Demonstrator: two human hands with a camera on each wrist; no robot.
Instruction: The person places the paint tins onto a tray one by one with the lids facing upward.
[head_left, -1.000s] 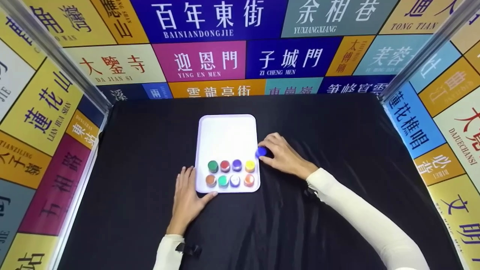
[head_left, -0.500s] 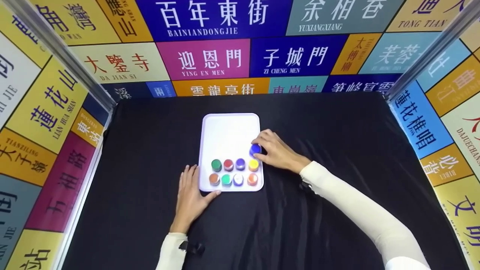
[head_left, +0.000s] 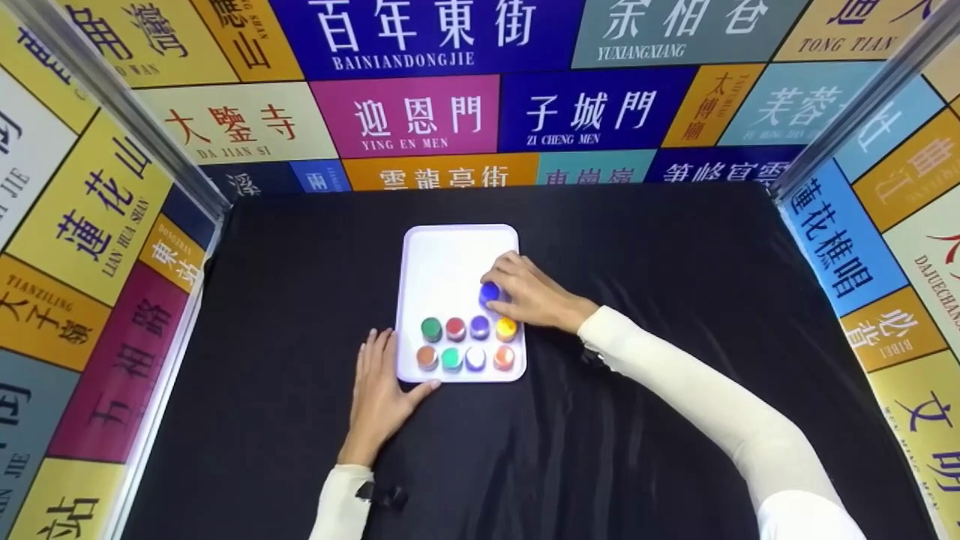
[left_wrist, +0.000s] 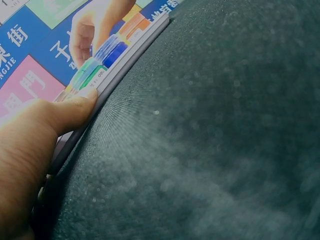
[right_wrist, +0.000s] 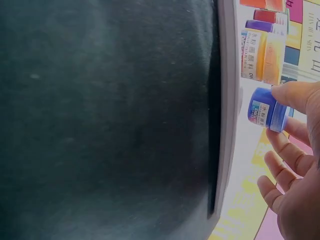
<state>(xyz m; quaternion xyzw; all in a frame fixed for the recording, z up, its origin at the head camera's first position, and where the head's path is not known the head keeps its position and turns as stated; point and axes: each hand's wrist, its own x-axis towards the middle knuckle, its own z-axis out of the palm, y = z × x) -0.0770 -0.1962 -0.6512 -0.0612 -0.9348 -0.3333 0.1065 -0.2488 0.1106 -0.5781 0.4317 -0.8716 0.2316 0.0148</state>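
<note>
A blue paint jar (head_left: pixel 489 293) is pinched between thumb and fingers of my right hand (head_left: pixel 534 294), over the right side of the white tray (head_left: pixel 450 259). The right wrist view shows that the blue jar (right_wrist: pixel 260 107) has a printed label and is held near its lid; whether its base touches the tray is unclear. My left hand (head_left: pixel 380 401) rests at the tray's near left corner, fingers straight along the left side and thumb on the near edge. Near the right hand stands a yellow jar (head_left: pixel 506 328), end of a row with purple (head_left: pixel 480 327), red (head_left: pixel 455 328) and dark green (head_left: pixel 431 328) jars.
A nearer row on the tray holds brown (head_left: pixel 427 358), light green (head_left: pixel 451 359), white-topped (head_left: pixel 475 358) and orange (head_left: pixel 503 358) jars. Black cloth (head_left: pixel 645 420) covers the table. Printed panels (head_left: pixel 405 114) stand behind and at both sides.
My right hand has carried the blue jar leftward, from outside the tray's right edge to over the tray, behind the far row. The left hand stays at the tray's corner.
</note>
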